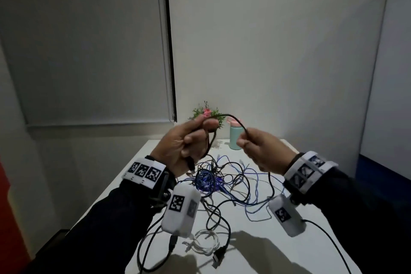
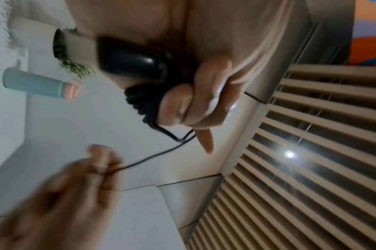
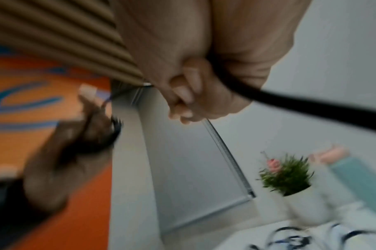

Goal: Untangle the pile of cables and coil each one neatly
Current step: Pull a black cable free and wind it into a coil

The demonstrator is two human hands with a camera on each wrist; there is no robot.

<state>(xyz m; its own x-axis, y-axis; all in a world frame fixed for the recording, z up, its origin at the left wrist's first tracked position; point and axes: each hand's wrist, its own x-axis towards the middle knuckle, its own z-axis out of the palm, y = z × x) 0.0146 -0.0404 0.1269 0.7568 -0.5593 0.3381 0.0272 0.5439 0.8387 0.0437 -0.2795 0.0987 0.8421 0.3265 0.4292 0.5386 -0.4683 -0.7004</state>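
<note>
Both hands are raised above the table with one black cable [image 1: 235, 119] arching between them. My left hand [image 1: 191, 138] grips several wound loops of that cable [image 2: 144, 104], its black plug [image 2: 129, 60] lying against the palm. My right hand [image 1: 251, 142] pinches the same cable further along [image 3: 268, 99]; the rest hangs down to the table. Below lies the tangled pile [image 1: 213, 180] of blue and black cables. A white cable [image 1: 204, 240] lies coiled near the front, beside a black USB plug [image 1: 219, 256].
A small potted plant [image 1: 209, 115] and a mint bottle with a pink lid [image 1: 235, 135] stand at the back of the white table [image 1: 278, 251]. Walls close in behind and on the right. Wrist camera leads trail over the table front.
</note>
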